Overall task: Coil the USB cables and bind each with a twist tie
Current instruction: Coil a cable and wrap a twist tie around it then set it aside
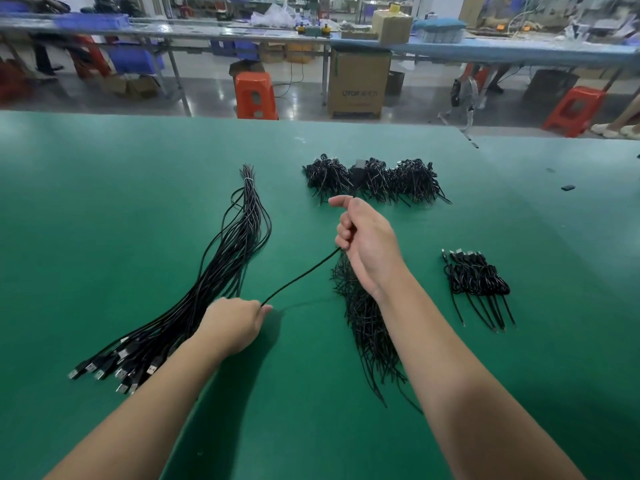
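One black USB cable [301,277] stretches taut between my two hands above the green table [104,202]. My right hand [367,244] grips its upper part, with the plug end blurred above my thumb. My left hand [235,323] pinches the cable lower down, near the table. A long bundle of uncoiled USB cables [221,271] lies on the left, plugs toward me. A loose heap of black twist ties [367,327] lies under my right forearm. Coiled, bound cables sit in a pile [377,180] at the back and a small row [478,278] on the right.
The table's far edge runs past the coiled pile; beyond it are orange stools [254,95], a cardboard box [358,84] and another workbench. A small dark object [568,187] lies at the table's far right.
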`<state>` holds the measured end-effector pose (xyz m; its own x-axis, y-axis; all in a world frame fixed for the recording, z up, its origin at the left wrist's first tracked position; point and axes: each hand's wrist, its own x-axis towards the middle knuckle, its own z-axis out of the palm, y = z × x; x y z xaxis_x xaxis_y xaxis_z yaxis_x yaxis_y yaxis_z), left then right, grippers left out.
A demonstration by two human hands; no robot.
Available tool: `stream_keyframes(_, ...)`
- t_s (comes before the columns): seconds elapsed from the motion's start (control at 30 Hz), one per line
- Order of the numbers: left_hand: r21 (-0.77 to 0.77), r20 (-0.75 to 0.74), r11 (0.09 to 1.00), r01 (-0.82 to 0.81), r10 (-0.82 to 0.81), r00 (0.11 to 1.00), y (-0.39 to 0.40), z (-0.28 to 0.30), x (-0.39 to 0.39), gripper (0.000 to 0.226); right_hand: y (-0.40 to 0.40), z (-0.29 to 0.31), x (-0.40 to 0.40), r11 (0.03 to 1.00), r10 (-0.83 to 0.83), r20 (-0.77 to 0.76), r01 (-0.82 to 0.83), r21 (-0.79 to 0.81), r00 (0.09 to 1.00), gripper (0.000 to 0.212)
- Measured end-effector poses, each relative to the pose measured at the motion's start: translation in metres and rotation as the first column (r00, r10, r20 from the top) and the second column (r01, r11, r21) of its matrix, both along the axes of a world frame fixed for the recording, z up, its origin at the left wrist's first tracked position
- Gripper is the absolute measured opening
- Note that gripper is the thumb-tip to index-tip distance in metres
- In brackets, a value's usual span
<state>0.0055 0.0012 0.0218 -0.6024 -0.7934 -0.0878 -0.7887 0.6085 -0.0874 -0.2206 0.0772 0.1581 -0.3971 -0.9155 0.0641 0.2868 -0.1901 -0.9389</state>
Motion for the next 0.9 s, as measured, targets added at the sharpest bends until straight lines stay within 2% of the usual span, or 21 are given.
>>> stream_keyframes(0.13,0.327,0.102,0.944,-0.032,-0.002,0.995,0.017,0.008,-0.012,0.046,0.003,-0.007,0.002,1.000,0.020,0.066,-0.021,0.009,0.998,0.033)
stream_keyframes(0.2,0.454,0.158,0.890,-0.053,-0.022,0.987,0.025,0.015,-0.015,0.043,0.004,-0.013,0.003,0.999,0.028,0.035,-0.030,0.044,0.999,0.033)
stream_keyframes(0.3,0.465,0.215,0.885,-0.036,-0.074,0.974,0.029,0.033,-0.016,0.050,0.006,-0.022,0.006,0.988,0.086,-0.044,-0.080,0.130,0.995,0.031)
stream_keyframes(0.33,0.446,0.150,0.895,-0.001,-0.074,0.986,0.029,0.043,-0.017,0.052,0.007,-0.024,0.009,0.983,0.113,-0.053,-0.104,0.148,0.992,0.030)
stream_keyframes(0.37,0.438,-0.002,0.898,0.044,-0.047,0.999,0.028,0.052,-0.018,0.051,0.008,-0.027,0.012,0.978,0.139,-0.069,-0.126,0.163,0.988,0.028)
stream_keyframes(0.4,0.444,-0.222,0.892,0.086,0.016,0.975,0.027,0.062,-0.022,0.049,0.010,-0.030,0.017,0.973,0.169,-0.097,-0.150,0.174,0.981,0.026)
stream_keyframes(0.43,0.468,-0.438,0.876,0.119,0.112,0.892,0.026,0.073,-0.025,0.047,0.013,-0.031,0.022,0.967,0.207,-0.126,-0.183,0.179,0.970,0.025)
stream_keyframes(0.47,0.518,-0.607,0.840,0.161,0.228,0.762,0.026,0.084,-0.029,0.045,0.015,-0.033,0.027,0.957,0.253,-0.147,-0.225,0.182,0.956,0.025)
stream_keyframes(0.5,0.579,-0.702,0.782,0.229,0.336,0.629,0.025,0.093,-0.034,0.044,0.018,-0.034,0.031,0.945,0.299,-0.163,-0.268,0.190,0.940,0.026)
stream_keyframes(0.53,0.634,-0.734,0.708,0.311,0.424,0.531,0.024,0.101,-0.039,0.045,0.021,-0.034,0.035,0.931,0.340,-0.176,-0.304,0.202,0.924,0.027)
stream_keyframes(0.57,0.669,-0.735,0.636,0.384,0.489,0.470,0.024,0.107,-0.043,0.048,0.023,-0.034,0.039,0.918,0.372,-0.182,-0.332,0.217,0.910,0.025)
stream_keyframes(0.6,0.678,-0.733,0.598,0.427,0.513,0.446,0.024,0.112,-0.046,0.051,0.025,-0.033,0.043,0.908,0.394,-0.181,-0.351,0.229,0.901,0.022)
stream_keyframes(0.63,0.662,-0.747,0.609,0.437,0.486,0.454,0.026,0.116,-0.049,0.051,0.027,-0.032,0.046,0.902,0.405,-0.178,-0.359,0.240,0.897,0.020)
stream_keyframes(0.73,0.563,-0.793,0.724,0.399,0.337,0.508,0.030,0.120,-0.055,0.046,0.031,-0.030,0.052,0.903,0.395,-0.198,-0.339,0.265,0.897,0.020)
stream_keyframes(0.9,0.569,-0.801,0.716,0.404,0.372,0.470,0.029,0.117,-0.056,0.044,0.036,-0.028,0.047,0.900,0.403,-0.238,-0.335,0.278,0.884,0.025)
